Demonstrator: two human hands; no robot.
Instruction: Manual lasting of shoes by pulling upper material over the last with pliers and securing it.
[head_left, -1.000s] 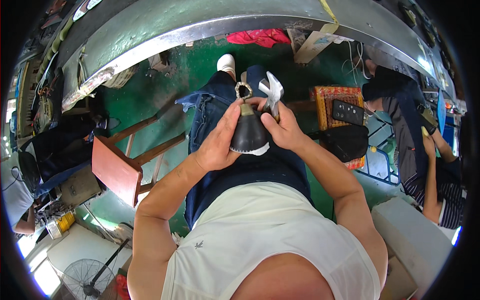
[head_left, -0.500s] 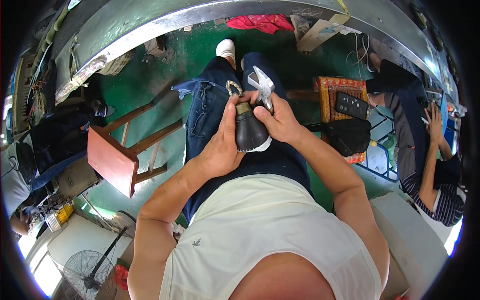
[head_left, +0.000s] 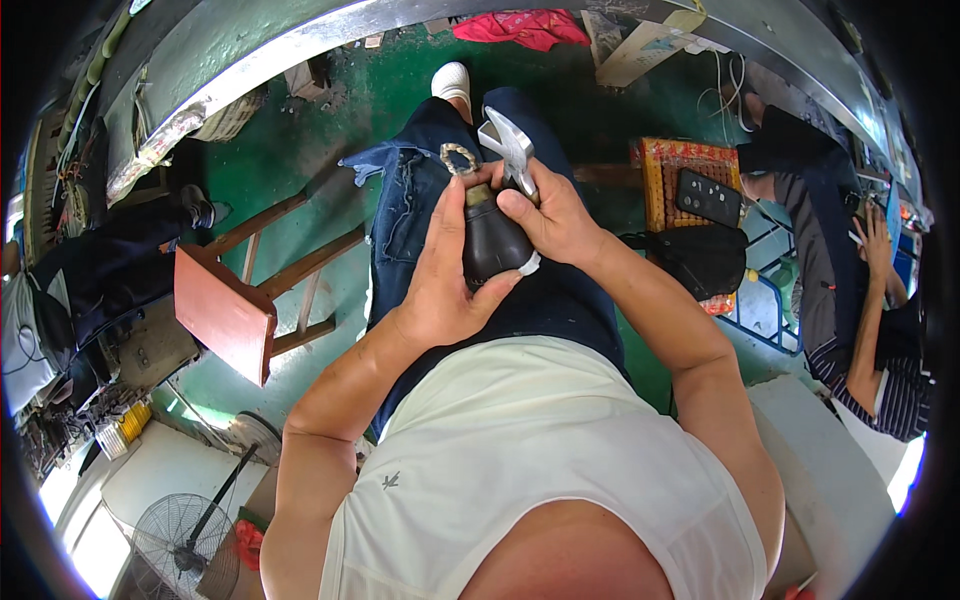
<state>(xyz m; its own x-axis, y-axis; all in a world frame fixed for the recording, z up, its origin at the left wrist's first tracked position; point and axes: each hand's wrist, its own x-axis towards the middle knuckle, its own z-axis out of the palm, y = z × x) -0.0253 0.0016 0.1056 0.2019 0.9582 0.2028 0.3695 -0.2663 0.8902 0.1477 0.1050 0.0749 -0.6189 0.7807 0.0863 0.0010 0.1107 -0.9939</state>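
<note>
Above my lap, my left hand wraps round the left side of a black rounded leather shoe upper, its thumb laid across the lower end. The upper seems to sit over a last; an olive-brown piece shows at its narrow top, and a bit of white at its lower right edge. My right hand grips silver pincers, whose wide jaws point up and away from me. That hand's thumb also presses on the upper's right side. A braided cord loop stands out beyond my left fingertips.
A reddish wooden stool stands to the left. On my right, a woven-topped seat carries a black phone and a black pouch. A metal-edged bench curves across the far side. Another person sits at the right; a fan stands lower left.
My left thumb has come across the lower end of the upper, and most of its white edge is now covered. Both hands, with the upper and pincers, have shifted slightly.
</note>
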